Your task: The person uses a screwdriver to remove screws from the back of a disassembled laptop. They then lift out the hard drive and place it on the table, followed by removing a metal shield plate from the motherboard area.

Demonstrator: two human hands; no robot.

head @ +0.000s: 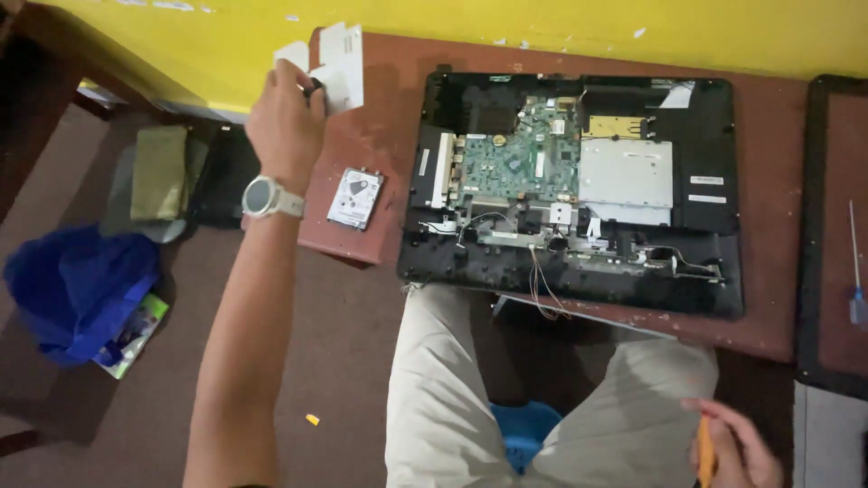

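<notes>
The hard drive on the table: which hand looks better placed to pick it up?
Probably the left hand: it is above the table near the hard drive, though holding white pieces. The right hand is down by the lap, gripping an orange tool.

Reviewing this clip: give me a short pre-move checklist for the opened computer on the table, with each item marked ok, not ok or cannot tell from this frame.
1. Back cover off, green circuit board exposed in the opened computer: ok.
2. Hard drive out of the chassis, lying flat on the table to its left: ok.
3. Left hand free: not ok, raised at the table's far corner with white paper pieces.
4. Right hand has a tool: ok, it holds an orange-handled tool low by the knee; its tip is out of view.
5. Loose wires clear of the front edge: not ok, they hang over it.
6. Power disconnected: cannot tell.
</notes>
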